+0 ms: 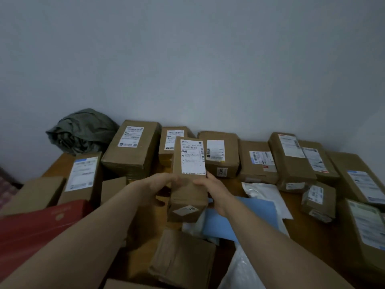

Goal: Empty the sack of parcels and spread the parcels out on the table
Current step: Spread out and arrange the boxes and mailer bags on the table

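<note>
A tall brown cardboard parcel point(188, 178) with a white shipping label is held above the middle of the wooden table point(306, 228). My left hand point(161, 182) grips its left side and my right hand point(212, 189) grips its right side. A crumpled grey-green sack point(81, 132) lies at the table's far left corner against the wall. Several other brown parcels lie around: a big one point(133, 149) at the back left, a row along the back point(258, 161), and more on the right point(318, 200).
A red box point(39, 224) sits at the near left. A blue soft mailer point(243, 217) and white plastic mailers point(268, 195) lie under and right of the held parcel. A taped brown parcel point(183, 259) lies at the near centre. The wall point(187, 59) closes the back.
</note>
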